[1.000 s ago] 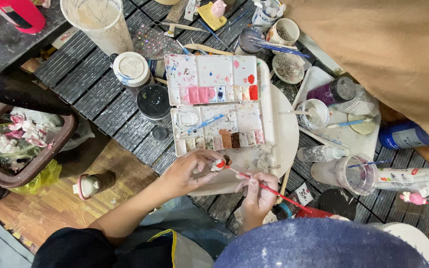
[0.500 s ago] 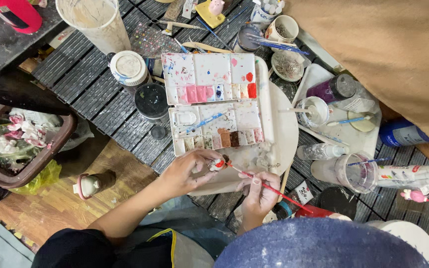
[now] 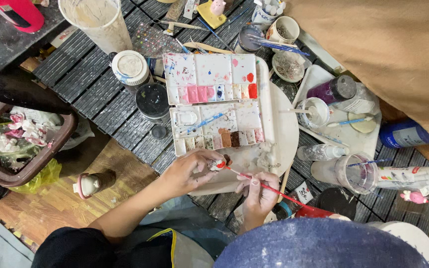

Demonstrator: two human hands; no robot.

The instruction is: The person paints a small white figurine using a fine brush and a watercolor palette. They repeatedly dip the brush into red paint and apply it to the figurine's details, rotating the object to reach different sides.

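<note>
My left hand [image 3: 189, 171] pinches a small white and red figurine [image 3: 218, 164] just above the near edge of a round white board [image 3: 284, 129]. My right hand [image 3: 259, 191] grips a thin red-handled brush [image 3: 269, 186], whose tip touches the figurine. Behind the hands lies an open white paint palette [image 3: 214, 101] with pink, red, blue and brown wells.
Dark slatted table [image 3: 95, 94] carries a white bucket [image 3: 98, 20], a white-lidded jar [image 3: 131, 67], a black jar [image 3: 152, 100], a purple bottle [image 3: 331, 89], a clear water cup [image 3: 356, 173], and marker pens [image 3: 418, 174]. A brown bin [image 3: 11, 168] stands at left. Tan cloth [image 3: 393, 49] covers the right.
Both hands stay in place over the board; the brush tip shifts slightly against the figurine.
</note>
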